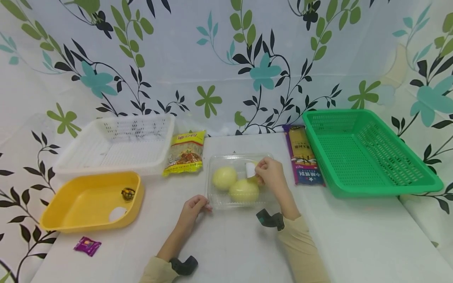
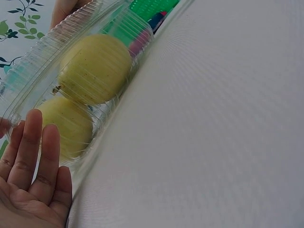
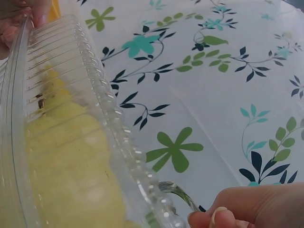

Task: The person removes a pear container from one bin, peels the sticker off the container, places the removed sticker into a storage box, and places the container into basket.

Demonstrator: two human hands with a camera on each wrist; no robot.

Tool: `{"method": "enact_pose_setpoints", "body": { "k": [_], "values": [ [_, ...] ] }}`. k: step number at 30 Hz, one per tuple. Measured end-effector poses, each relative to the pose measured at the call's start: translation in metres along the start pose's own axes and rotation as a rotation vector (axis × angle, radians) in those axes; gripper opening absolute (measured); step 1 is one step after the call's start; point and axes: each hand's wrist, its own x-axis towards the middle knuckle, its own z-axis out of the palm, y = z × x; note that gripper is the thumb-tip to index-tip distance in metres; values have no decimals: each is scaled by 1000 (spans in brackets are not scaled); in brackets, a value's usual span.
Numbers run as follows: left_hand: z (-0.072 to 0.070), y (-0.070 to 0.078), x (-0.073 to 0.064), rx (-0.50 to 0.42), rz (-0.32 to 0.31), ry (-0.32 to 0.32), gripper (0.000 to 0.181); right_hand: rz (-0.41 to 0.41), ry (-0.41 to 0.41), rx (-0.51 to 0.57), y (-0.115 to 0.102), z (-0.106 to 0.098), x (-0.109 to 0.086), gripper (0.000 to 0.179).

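A clear plastic clamshell box point(image 1: 221, 200) stands on the white table, with round pale-yellow pears point(image 1: 244, 190) showing through its ribbed lid. On top, a label point(image 1: 250, 169) is curled up, its white side showing. My right hand point(image 1: 270, 173) pinches the label's edge between thumb and fingertips; the right wrist view shows a shiny curved strip point(image 3: 178, 191) running to these fingers. At the near left corner, my left hand point(image 1: 192, 208) pinches the box's rim between thumb and index finger. The other left fingers point(image 2: 49, 156) extend loosely beside the box.
A white basket point(image 1: 159, 157) and a yellow tray point(image 1: 67, 226) holding a small turtle figure point(image 1: 128, 193) and a white round thing point(image 1: 117, 214) stand left. A purple packet point(image 1: 87, 246) lies nearer. Behind are a yellow food bag point(image 1: 185, 153), a pasta pack point(image 1: 304, 155) and a green basket point(image 1: 371, 190).
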Motion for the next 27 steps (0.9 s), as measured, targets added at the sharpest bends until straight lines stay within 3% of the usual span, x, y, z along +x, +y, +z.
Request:
{"method": "enact_pose_setpoints", "body": {
  "k": [27],
  "values": [
    [1, 2, 1, -31, -25, 11, 15, 2, 34, -44, 3, -14, 4, 4]
  ]
}}
